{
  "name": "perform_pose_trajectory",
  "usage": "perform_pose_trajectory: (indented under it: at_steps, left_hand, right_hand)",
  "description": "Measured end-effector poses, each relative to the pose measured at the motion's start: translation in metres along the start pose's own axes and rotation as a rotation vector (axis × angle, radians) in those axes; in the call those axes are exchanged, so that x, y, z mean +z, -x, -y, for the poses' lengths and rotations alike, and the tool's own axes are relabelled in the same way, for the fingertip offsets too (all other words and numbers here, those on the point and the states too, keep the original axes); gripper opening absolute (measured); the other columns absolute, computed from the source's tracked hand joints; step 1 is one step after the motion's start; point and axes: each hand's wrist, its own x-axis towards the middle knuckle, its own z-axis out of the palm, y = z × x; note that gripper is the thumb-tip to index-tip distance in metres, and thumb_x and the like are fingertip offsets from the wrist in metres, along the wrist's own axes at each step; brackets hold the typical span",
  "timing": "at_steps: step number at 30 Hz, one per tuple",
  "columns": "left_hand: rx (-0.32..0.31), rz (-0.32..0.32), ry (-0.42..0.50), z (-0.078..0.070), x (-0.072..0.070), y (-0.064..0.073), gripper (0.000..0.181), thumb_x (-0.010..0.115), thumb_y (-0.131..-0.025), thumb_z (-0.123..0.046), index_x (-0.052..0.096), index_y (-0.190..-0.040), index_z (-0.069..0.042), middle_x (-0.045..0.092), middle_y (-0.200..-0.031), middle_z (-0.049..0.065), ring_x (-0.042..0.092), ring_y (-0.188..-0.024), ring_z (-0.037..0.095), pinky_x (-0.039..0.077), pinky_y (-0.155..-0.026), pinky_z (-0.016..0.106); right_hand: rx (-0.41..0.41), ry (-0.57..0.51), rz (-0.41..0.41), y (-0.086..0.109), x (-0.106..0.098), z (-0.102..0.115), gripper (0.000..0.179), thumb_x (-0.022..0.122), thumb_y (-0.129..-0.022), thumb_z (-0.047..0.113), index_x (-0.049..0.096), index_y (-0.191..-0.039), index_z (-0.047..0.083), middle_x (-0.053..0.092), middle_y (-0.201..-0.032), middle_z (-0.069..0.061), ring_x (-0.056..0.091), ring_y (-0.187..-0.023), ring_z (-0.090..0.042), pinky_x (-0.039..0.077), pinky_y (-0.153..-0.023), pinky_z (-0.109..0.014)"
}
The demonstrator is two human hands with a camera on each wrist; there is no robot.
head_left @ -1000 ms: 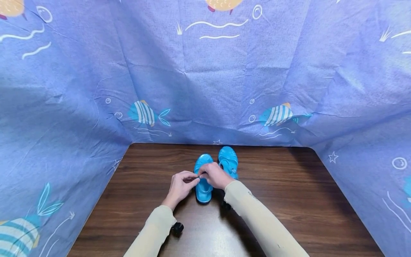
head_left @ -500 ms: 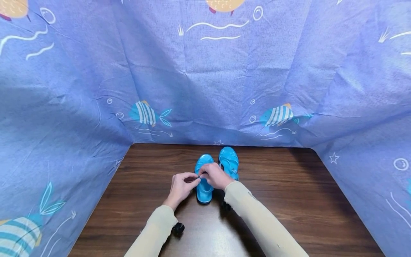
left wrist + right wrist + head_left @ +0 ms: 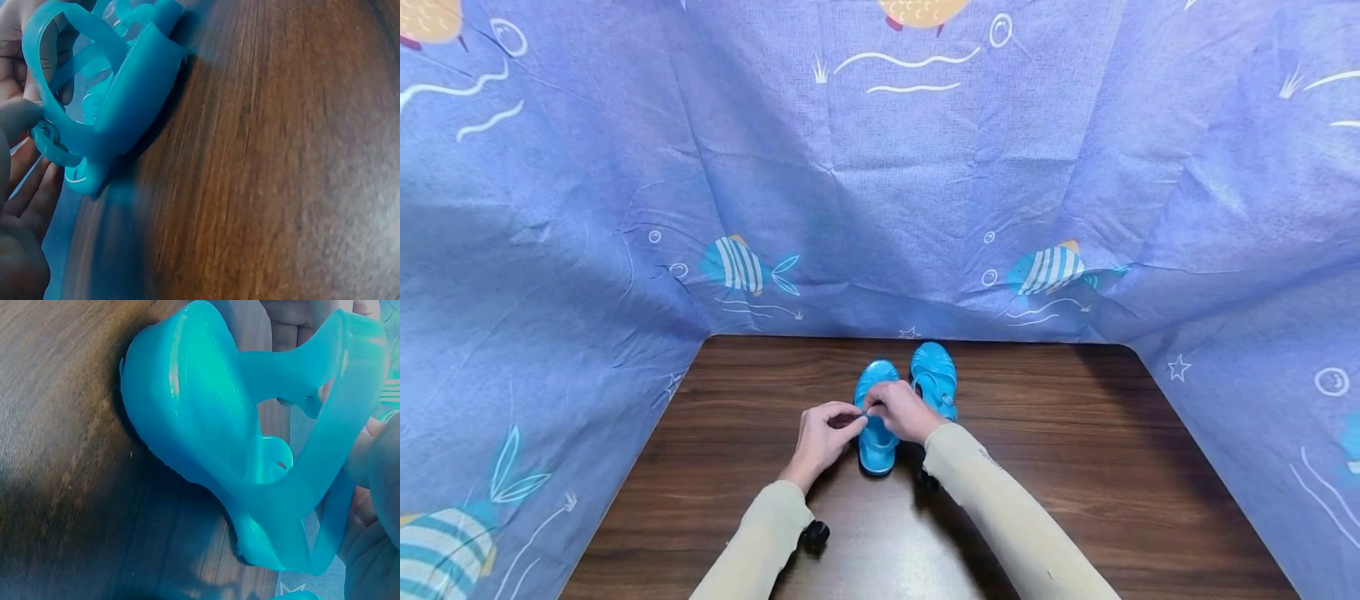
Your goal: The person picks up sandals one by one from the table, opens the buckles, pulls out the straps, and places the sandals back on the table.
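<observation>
A blue sandal (image 3: 878, 454) rests sole-down on the wooden table, toe toward the back curtain. My left hand (image 3: 822, 437) is at its left side. There, thumb and fingertips pinch the ankle strap near a small buckle (image 3: 47, 134), seen in the left wrist view. Reaching across the same sandal, my right hand (image 3: 904, 410) pinches the strap's thin end close to the left fingertips. The heel loop (image 3: 344, 394) stands up in the right wrist view. Fingers partly hide the strap end and buckle. A matching sandal (image 3: 934, 375) lies just right of the first.
The dark wooden table (image 3: 1075, 467) extends to both sides of the sandals. A blue curtain (image 3: 895, 208) with printed fish encloses it at the back and sides. Black wrist devices (image 3: 815, 534) hang under the sleeves, close to the tabletop.
</observation>
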Motion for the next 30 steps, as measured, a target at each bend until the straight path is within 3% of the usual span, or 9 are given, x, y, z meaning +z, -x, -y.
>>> perform_pose_trajectory:
  at_steps: [7, 10, 18, 24, 30]
  left_hand:
    - [0.028, 0.004, -0.015, 0.003, -0.002, -0.001, 0.012, 0.088, -0.087, -0.015, 0.085, -0.099, -0.014, 0.080, -0.097, -0.007, 0.075, -0.091, 0.013, 0.061, -0.082, 0.027]
    - [0.036, 0.015, -0.024, 0.003, -0.004, -0.003, 0.012, 0.088, -0.088, -0.017, 0.085, -0.099, -0.015, 0.080, -0.099, -0.008, 0.075, -0.094, 0.014, 0.062, -0.084, 0.030]
    - [0.062, 0.029, -0.028, 0.005, -0.006, -0.001, 0.012, 0.087, -0.088, -0.018, 0.085, -0.098, -0.012, 0.079, -0.100, -0.007, 0.076, -0.096, 0.015, 0.061, -0.084, 0.029]
    - [0.066, 0.023, -0.013, 0.005, -0.003, -0.001, 0.009, 0.088, -0.088, -0.019, 0.085, -0.097, -0.016, 0.079, -0.100, -0.007, 0.076, -0.096, 0.015, 0.062, -0.083, 0.028]
    - [0.061, 0.014, -0.008, 0.004, -0.002, -0.003, 0.009, 0.088, -0.088, -0.017, 0.085, -0.097, -0.017, 0.079, -0.100, -0.005, 0.076, -0.095, 0.015, 0.062, -0.083, 0.028]
  right_hand:
    - [0.046, 0.016, -0.025, 0.002, -0.015, -0.008, 0.013, 0.070, -0.098, -0.002, 0.074, -0.092, 0.009, 0.072, -0.089, 0.000, 0.068, -0.083, -0.015, 0.059, -0.077, -0.029]
    - [0.058, 0.011, 0.003, 0.001, -0.021, -0.009, 0.011, 0.070, -0.099, -0.001, 0.074, -0.095, 0.008, 0.071, -0.091, 0.000, 0.066, -0.084, -0.014, 0.059, -0.077, -0.029]
    - [0.016, 0.036, 0.086, 0.003, -0.020, -0.006, 0.007, 0.071, -0.101, 0.010, 0.075, -0.106, 0.010, 0.074, -0.102, 0.000, 0.070, -0.097, -0.015, 0.060, -0.088, -0.029]
    - [-0.018, 0.083, 0.118, -0.001, -0.019, 0.003, 0.013, 0.073, -0.100, 0.015, 0.078, -0.111, 0.014, 0.076, -0.109, 0.002, 0.071, -0.105, -0.015, 0.059, -0.093, -0.030]
    - [0.029, 0.093, 0.159, -0.005, -0.015, 0.007, 0.011, 0.073, -0.099, 0.015, 0.079, -0.108, 0.018, 0.077, -0.106, 0.007, 0.071, -0.100, -0.011, 0.059, -0.090, -0.027]
